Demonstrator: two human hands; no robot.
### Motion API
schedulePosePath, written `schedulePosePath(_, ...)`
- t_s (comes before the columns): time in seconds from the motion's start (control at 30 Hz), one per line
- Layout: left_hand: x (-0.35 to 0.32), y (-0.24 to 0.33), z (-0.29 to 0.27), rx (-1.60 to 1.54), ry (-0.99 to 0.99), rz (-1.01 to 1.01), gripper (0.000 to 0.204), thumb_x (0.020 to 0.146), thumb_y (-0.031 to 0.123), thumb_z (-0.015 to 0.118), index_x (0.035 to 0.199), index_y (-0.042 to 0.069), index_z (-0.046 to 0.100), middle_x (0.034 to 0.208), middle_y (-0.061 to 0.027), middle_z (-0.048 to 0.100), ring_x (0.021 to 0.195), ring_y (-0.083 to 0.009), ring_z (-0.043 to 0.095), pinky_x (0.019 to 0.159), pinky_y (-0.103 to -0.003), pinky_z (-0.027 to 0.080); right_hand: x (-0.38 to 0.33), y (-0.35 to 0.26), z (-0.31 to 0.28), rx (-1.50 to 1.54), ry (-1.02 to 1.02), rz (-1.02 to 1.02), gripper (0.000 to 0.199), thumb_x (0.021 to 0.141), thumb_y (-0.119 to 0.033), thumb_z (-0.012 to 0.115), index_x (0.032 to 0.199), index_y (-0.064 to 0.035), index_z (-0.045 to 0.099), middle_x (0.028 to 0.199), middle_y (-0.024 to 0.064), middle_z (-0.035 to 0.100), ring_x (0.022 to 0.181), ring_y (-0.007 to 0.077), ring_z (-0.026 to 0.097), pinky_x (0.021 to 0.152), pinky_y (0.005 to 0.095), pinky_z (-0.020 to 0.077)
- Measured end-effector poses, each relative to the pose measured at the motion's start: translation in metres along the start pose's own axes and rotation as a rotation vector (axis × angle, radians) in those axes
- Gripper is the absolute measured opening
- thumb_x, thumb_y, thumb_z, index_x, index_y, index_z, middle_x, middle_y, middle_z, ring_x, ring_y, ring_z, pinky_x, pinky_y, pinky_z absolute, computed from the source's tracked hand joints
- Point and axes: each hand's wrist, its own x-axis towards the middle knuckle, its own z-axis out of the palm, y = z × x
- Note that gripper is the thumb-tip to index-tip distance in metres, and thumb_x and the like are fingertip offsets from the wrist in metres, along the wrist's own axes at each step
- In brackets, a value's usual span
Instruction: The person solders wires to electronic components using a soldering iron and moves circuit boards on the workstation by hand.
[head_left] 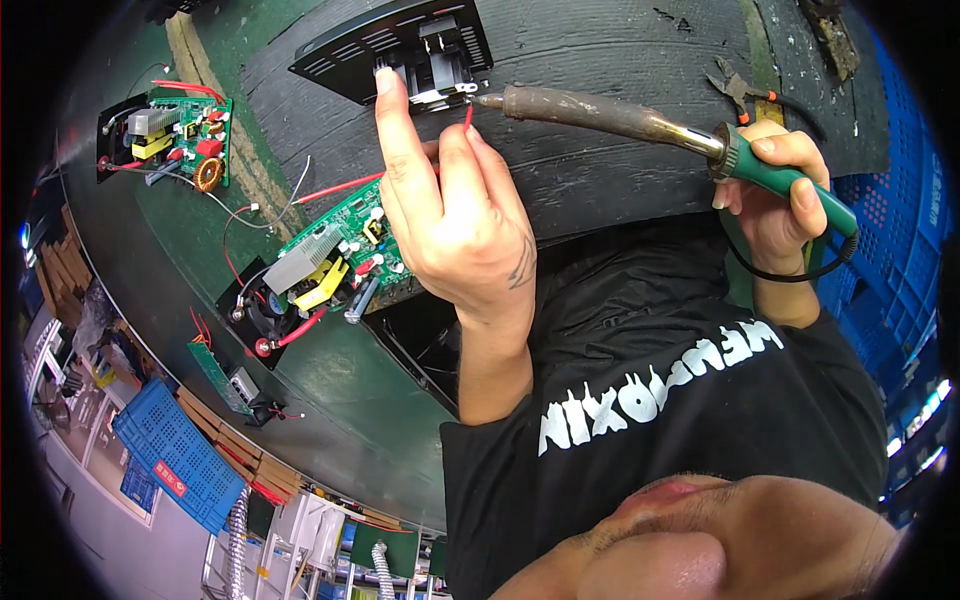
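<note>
Soldering iron (640,122) dominates the upper middle: a long, scorched brown barrel running into a green handle, its tip touching a small metal terminal on the black panel (400,45). The right hand (780,190) is wrapped tight round the green handle, thumb on top, fingers fully curled, with the black cord looping under the wrist. The panel is a black vented plate with a socket-like part set in it, lying on the dark wooden bench (600,60).

The left hand (460,220) reaches up to the same spot. Its forefinger is stretched straight, the tip resting on the panel's fitting, while the thumb and middle finger pinch a thin red wire (340,187) whose bare end stands just beside the iron's tip. The other fingers are loosely bent.

The red wire trails down to a green circuit board (340,250) just beside the left hand, carrying a silver heat sink, yellow parts and white connectors, with a small black fan at its lower corner. A second board (180,135) of the same kind, with a copper coil, lies well apart at the upper left on the green table (330,400).

A blue perforated crate (175,460) sits at the lower left beyond the table edge; what it holds cannot be made out. More blue crates (900,230) stand at the right, contents hidden. Pliers (740,90) with orange grips lie on the bench near the right hand.
</note>
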Motion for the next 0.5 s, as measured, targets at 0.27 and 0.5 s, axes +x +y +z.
schedulePosePath(0.27, 0.0012, -0.0017, 0.0009, 0.005, 0.030, 0.022, 0.005, 0.083, 0.001, 0.065, 0.083, -0.004, 0.064, 0.132, -0.0186, 0.057, 0.069, -0.0231, 0.056, 0.063, -0.031, 0.048, 0.0012, -0.0018, 0.0028, 0.009, 0.021, 0.011, 0.047, 0.092, -0.036, 0.049, 0.110, 0.0056, 0.059, 0.087, 0.0203, 0.060, 0.058, 0.0214, 0.060, 0.048, 0.0253, 0.0448)
schedulePosePath(0.5, 0.0006, -0.0047, 0.0031, 0.004, 0.024, 0.012, 0.005, 0.084, 0.002, 0.065, 0.083, -0.004, 0.064, 0.132, -0.0186, 0.057, 0.069, -0.0230, 0.056, 0.062, -0.031, 0.048, -0.0001, 0.0023, 0.0027, -0.017, 0.104, 0.132, 0.046, 0.091, -0.041, 0.048, 0.109, 0.0003, 0.058, 0.084, 0.0191, 0.059, 0.052, 0.0195, 0.055, 0.044, 0.0252, 0.0429)
